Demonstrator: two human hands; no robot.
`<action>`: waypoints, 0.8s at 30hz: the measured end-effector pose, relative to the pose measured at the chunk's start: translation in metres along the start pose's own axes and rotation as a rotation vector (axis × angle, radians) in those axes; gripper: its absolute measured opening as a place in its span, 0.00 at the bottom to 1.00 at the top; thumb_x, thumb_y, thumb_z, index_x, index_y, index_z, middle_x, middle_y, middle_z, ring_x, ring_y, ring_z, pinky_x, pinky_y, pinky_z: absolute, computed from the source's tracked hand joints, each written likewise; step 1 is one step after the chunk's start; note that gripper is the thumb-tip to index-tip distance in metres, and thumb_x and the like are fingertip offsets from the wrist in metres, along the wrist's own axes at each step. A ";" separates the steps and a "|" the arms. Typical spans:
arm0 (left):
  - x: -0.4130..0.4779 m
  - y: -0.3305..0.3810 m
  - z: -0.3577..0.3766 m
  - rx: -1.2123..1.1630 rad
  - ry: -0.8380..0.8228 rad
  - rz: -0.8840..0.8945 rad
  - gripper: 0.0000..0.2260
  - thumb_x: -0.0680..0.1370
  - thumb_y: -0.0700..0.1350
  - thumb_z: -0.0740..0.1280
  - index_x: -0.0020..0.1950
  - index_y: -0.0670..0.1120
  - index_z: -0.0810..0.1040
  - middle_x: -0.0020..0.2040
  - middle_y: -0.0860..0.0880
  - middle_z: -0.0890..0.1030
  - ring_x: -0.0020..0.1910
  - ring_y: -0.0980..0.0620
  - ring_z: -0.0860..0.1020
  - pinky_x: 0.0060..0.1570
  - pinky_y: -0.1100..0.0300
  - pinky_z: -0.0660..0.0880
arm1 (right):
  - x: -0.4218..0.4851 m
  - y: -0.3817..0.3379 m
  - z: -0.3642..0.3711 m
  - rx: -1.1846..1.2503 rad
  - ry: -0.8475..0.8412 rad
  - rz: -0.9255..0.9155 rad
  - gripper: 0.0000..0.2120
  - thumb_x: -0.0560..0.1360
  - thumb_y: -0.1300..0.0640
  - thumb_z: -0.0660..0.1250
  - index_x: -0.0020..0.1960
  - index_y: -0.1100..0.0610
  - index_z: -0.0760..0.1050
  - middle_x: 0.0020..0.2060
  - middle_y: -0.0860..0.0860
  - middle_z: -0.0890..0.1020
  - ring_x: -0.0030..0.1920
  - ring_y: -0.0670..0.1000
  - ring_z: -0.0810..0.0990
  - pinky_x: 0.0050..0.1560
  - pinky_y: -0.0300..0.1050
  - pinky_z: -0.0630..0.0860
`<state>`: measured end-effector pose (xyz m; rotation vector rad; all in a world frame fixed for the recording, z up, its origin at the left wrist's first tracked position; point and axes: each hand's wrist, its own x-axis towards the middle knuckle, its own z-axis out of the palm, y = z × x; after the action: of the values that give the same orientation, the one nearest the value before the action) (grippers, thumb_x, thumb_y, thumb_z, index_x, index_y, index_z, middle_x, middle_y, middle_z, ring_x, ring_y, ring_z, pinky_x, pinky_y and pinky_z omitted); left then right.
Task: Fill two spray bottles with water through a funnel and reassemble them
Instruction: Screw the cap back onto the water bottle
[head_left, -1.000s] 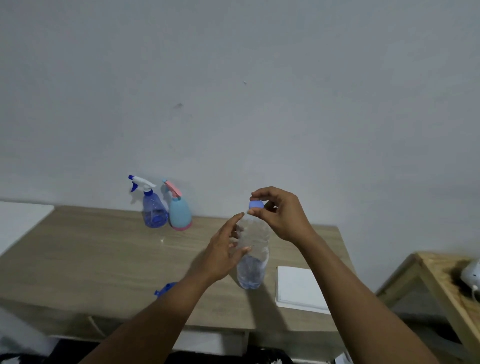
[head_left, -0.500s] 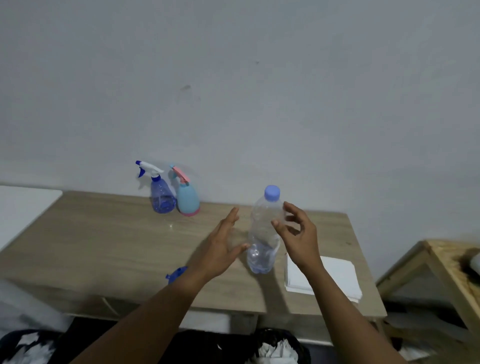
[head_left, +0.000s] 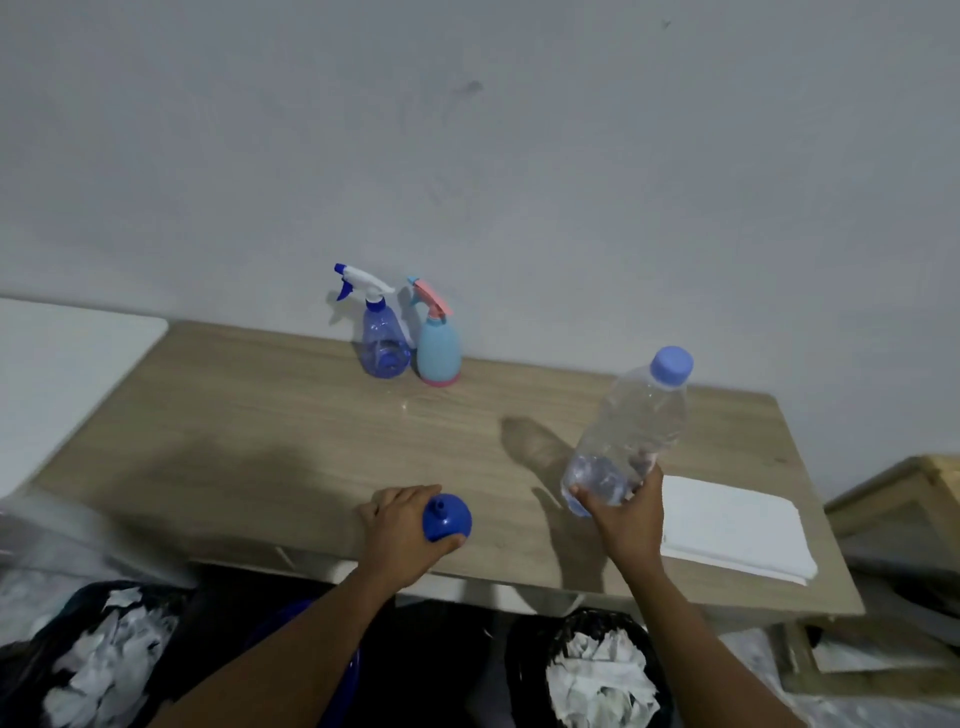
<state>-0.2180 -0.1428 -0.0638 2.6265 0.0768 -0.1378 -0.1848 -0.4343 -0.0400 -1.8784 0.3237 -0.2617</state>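
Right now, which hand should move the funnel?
Left. The left hand grips the funnel at the table's near edge; the right hand is holding the bottle.

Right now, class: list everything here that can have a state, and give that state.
water bottle, capped, tilted, little water inside, gripped low by the right hand.
funnel, inverted, spout up, gripped by the left hand.
blue spray bottle, upright, head on.
light blue spray bottle, upright, pink head on.
white cloth, folded, lying flat on the table.
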 end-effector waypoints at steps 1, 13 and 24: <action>0.001 -0.002 -0.002 0.027 -0.027 0.011 0.36 0.67 0.70 0.70 0.71 0.57 0.71 0.66 0.58 0.75 0.68 0.52 0.68 0.62 0.54 0.61 | -0.002 0.000 0.006 -0.001 0.024 0.008 0.42 0.61 0.60 0.84 0.69 0.57 0.66 0.63 0.53 0.76 0.63 0.54 0.76 0.63 0.53 0.75; 0.030 -0.019 -0.024 0.081 -0.076 0.182 0.28 0.70 0.66 0.70 0.68 0.59 0.73 0.65 0.61 0.76 0.68 0.56 0.69 0.53 0.60 0.53 | -0.022 -0.018 0.048 -0.032 0.131 0.021 0.37 0.64 0.59 0.83 0.66 0.50 0.68 0.57 0.46 0.78 0.57 0.48 0.79 0.56 0.48 0.78; 0.175 0.053 -0.037 -0.113 0.049 0.124 0.23 0.74 0.52 0.73 0.67 0.49 0.74 0.62 0.51 0.78 0.60 0.47 0.78 0.56 0.59 0.70 | 0.084 -0.040 0.095 -0.021 0.044 -0.064 0.35 0.64 0.60 0.82 0.65 0.50 0.68 0.55 0.39 0.75 0.54 0.33 0.76 0.48 0.32 0.76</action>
<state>-0.0365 -0.1659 -0.0257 2.5134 -0.0595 -0.0258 -0.0699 -0.3668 -0.0308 -1.9082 0.2973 -0.3448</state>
